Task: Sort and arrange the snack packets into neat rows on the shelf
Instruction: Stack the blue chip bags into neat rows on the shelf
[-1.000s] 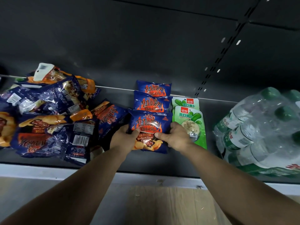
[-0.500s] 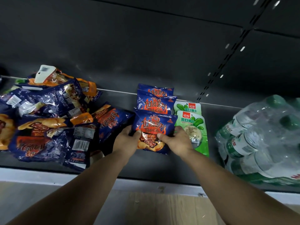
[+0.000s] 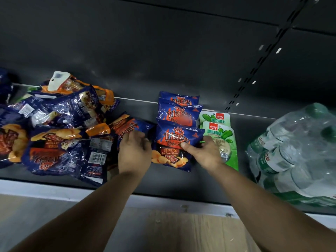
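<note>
A dark shelf (image 3: 181,180) is seen from above, backed by a dark panel with a slotted upright (image 3: 254,70).

Three blue barbecue-flavour chip packets are laid in an overlapping row running front to back near the middle. The front packet (image 3: 177,142) is pinched at its right edge by the right hand (image 3: 205,153), thumb on top, fingers (image 3: 187,146) curled round the edge. The middle packet (image 3: 179,115) and the back packet (image 3: 179,99) are partly covered, each by the one in front.

Just right of that row, two green radish snack packets (image 3: 223,133) are stacked the same way, touching the blue row.

The left hand (image 3: 134,153) is placed just left of the front packet, its fingers bent loosely against a tilted blue packet (image 3: 131,128) at the edge of the pile. Whether that packet is gripped cannot be told.

An unsorted heap of blue and orange packets (image 3: 60,128) is spread over the left part of the shelf, several lying back side up with barcodes showing.

A shrink-wrapped pack of water bottles (image 3: 294,153) with green caps is set at the right end, well apart from the snack rows.
</note>
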A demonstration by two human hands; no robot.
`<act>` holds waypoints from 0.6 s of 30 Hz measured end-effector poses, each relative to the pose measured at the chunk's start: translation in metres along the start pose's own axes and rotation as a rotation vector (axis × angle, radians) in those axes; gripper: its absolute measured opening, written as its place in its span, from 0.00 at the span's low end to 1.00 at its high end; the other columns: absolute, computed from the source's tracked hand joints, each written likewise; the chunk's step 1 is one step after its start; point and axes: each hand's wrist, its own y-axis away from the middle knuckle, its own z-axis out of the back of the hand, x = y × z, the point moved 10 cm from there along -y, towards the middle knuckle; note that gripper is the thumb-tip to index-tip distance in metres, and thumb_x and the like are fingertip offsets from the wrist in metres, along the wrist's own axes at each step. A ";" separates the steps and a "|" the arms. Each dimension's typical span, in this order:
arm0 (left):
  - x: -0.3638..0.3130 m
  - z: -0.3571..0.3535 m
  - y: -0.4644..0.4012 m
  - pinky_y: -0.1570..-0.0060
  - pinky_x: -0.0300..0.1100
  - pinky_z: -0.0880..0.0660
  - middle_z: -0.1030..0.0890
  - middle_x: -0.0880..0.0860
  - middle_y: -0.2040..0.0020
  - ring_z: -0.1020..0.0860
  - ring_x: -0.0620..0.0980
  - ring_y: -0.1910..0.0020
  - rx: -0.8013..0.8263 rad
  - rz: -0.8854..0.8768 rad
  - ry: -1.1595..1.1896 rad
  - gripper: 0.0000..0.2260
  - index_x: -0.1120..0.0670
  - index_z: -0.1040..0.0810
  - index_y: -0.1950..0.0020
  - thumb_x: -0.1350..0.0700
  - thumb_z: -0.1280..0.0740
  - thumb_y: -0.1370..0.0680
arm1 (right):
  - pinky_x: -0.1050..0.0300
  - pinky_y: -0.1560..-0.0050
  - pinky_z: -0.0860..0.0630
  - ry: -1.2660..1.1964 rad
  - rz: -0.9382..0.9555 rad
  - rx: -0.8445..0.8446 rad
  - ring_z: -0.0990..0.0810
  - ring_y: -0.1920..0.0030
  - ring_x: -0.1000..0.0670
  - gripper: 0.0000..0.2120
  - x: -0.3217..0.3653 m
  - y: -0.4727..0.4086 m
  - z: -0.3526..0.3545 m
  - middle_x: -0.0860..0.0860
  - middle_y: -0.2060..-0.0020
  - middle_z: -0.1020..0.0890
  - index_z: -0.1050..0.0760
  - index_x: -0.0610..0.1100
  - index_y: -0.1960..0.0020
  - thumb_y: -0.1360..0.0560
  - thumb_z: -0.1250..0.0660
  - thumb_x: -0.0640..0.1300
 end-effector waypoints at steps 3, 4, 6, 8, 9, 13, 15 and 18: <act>-0.013 0.011 -0.008 0.50 0.54 0.31 0.28 0.65 0.41 0.30 0.66 0.42 -0.015 -0.192 -0.248 0.17 0.62 0.26 0.37 0.64 0.34 0.27 | 0.56 0.47 0.26 -0.019 -0.005 -0.004 0.22 0.48 0.49 0.29 -0.002 -0.001 0.001 0.51 0.50 0.22 0.30 0.44 0.40 0.35 0.22 0.53; -0.008 0.006 -0.013 0.42 0.56 0.33 0.32 0.65 0.34 0.34 0.65 0.35 0.057 -0.178 -0.375 0.23 0.60 0.31 0.31 0.62 0.35 0.26 | 0.54 0.46 0.25 -0.022 -0.010 -0.007 0.21 0.48 0.48 0.30 -0.004 -0.002 0.002 0.50 0.49 0.21 0.30 0.44 0.40 0.35 0.22 0.54; 0.020 -0.005 -0.020 0.29 0.53 0.44 0.47 0.61 0.24 0.48 0.61 0.25 0.237 -0.058 -0.594 0.32 0.53 0.49 0.22 0.58 0.38 0.24 | 0.53 0.46 0.24 -0.018 -0.012 -0.010 0.20 0.48 0.47 0.31 -0.007 -0.003 0.002 0.49 0.49 0.20 0.30 0.44 0.40 0.36 0.22 0.54; 0.044 -0.011 -0.022 0.27 0.51 0.51 0.56 0.59 0.22 0.56 0.60 0.23 0.349 0.022 -0.729 0.35 0.51 0.62 0.22 0.56 0.42 0.21 | 0.54 0.47 0.24 -0.006 -0.006 -0.002 0.20 0.49 0.48 0.31 -0.007 -0.002 0.001 0.49 0.50 0.20 0.30 0.43 0.39 0.36 0.22 0.53; 0.051 -0.012 -0.022 0.26 0.51 0.51 0.55 0.60 0.22 0.55 0.60 0.23 0.365 0.030 -0.771 0.36 0.50 0.65 0.23 0.56 0.43 0.21 | 0.53 0.47 0.23 -0.002 -0.004 0.003 0.19 0.49 0.48 0.31 -0.007 -0.003 0.000 0.50 0.51 0.20 0.30 0.43 0.39 0.36 0.22 0.53; 0.056 -0.003 -0.023 0.29 0.51 0.45 0.43 0.56 0.24 0.45 0.58 0.25 0.293 0.025 -0.784 0.35 0.49 0.62 0.22 0.57 0.43 0.22 | 0.52 0.45 0.23 -0.010 0.007 0.004 0.21 0.49 0.49 0.31 -0.003 0.001 0.000 0.52 0.53 0.22 0.32 0.43 0.39 0.35 0.22 0.51; 0.054 0.003 -0.026 0.30 0.52 0.44 0.40 0.55 0.24 0.43 0.56 0.25 0.241 0.058 -0.700 0.32 0.51 0.56 0.22 0.57 0.44 0.21 | 0.52 0.44 0.24 -0.014 0.005 -0.016 0.21 0.47 0.48 0.32 -0.003 0.002 0.003 0.52 0.53 0.24 0.33 0.43 0.38 0.35 0.22 0.51; 0.046 0.009 -0.030 0.30 0.52 0.43 0.37 0.55 0.25 0.39 0.57 0.27 0.193 0.068 -0.609 0.29 0.52 0.50 0.22 0.58 0.43 0.21 | 0.52 0.43 0.26 -0.014 0.012 -0.055 0.22 0.45 0.48 0.31 0.000 0.004 0.009 0.54 0.54 0.25 0.34 0.44 0.38 0.34 0.23 0.52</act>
